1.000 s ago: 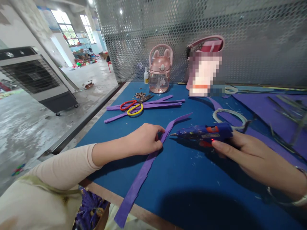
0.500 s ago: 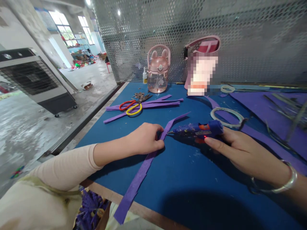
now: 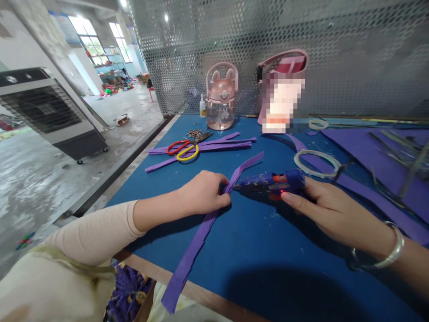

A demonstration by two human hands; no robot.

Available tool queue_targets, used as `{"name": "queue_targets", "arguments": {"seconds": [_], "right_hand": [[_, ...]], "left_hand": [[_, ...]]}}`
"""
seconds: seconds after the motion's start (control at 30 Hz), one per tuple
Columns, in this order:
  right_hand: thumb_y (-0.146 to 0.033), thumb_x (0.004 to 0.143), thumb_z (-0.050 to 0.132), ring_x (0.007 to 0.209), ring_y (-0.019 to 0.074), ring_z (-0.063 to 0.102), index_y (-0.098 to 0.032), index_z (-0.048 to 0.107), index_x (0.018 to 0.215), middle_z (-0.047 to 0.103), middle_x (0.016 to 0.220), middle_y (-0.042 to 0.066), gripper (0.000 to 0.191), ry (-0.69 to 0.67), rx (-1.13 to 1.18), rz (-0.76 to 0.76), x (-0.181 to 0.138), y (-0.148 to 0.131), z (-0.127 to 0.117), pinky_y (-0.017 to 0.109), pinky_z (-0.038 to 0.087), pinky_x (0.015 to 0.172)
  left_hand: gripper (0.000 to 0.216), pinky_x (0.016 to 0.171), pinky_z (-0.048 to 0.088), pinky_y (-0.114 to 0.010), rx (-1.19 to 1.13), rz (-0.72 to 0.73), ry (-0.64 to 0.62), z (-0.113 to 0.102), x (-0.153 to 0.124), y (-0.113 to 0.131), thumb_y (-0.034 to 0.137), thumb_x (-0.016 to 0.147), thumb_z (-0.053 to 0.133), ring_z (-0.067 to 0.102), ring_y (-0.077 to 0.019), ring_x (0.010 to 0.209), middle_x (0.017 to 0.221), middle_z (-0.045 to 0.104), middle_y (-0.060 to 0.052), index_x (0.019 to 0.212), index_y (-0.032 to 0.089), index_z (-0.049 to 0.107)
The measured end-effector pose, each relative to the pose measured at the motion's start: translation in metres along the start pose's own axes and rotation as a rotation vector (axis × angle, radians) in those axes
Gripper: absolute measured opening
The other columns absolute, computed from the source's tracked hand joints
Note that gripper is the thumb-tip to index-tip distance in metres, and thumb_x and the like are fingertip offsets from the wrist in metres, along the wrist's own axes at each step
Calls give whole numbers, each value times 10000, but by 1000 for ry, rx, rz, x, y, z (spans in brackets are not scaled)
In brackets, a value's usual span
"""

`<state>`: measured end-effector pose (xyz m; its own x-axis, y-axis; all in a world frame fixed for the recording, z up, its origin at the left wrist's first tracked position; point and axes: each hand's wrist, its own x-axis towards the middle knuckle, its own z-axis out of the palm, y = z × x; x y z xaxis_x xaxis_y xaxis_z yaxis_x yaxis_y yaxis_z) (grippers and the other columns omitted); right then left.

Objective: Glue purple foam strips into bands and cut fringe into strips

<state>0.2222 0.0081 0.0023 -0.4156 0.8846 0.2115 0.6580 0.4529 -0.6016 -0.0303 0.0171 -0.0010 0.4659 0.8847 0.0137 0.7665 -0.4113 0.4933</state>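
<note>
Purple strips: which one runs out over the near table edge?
The long strip pinched in the left hand; its near end passes over the wooden table edge. The shorter strips lie beneath the scissors, and another strip runs behind the right hand.

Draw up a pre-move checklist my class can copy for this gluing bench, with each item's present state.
1. Left hand grips the strip: ok.
2. Right hand holds the glue gun: ok.
3. Red light lit: ok.
4. Nozzle touching the strip: cannot tell; it is very close, beside the fingertips.
5. Strip wholly on the table: not ok; its near end extends past the table edge.
6. Scissors away from the nozzle: ok, lying on other strips.
</note>
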Motion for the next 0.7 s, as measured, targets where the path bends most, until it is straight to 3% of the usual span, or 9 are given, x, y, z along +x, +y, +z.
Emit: {"name": "queue_targets", "arguments": {"seconds": [0.27,0.43,0.57,0.7], "right_hand": [[-551,848,478,578,221,615,-229,632,827,675,689,24,358,62,-55,-77,-1,-2,4,330,475,517],[-507,865,493,489,181,562,-234,624,801,634,598,-12,309,2,-39,-134,-3,-6,4,292,437,463],[-548,852,480,538,199,590,-223,634,824,654,638,11,361,9,-32,-88,0,-4,2,308,455,500],[-602,835,448,444,190,520,-224,586,703,565,505,1,424,48,-66,-6,3,0,0,320,419,465]], "left_hand": [[372,552,415,-237,-40,-18,-33,-2,-1,2,219,733,530,579,-133,562,654,677,-11,1051,125,699],[336,552,405,-228,-61,-21,-29,-2,-1,2,214,734,538,568,-121,552,643,667,-1,1012,138,711],[363,555,405,-229,-42,-15,-33,-2,0,1,231,734,552,574,-125,567,659,672,-4,1049,128,701],[360,564,418,-235,-4,-2,-34,-2,0,0,228,743,553,586,-132,577,671,678,-12,1056,122,694]]}}
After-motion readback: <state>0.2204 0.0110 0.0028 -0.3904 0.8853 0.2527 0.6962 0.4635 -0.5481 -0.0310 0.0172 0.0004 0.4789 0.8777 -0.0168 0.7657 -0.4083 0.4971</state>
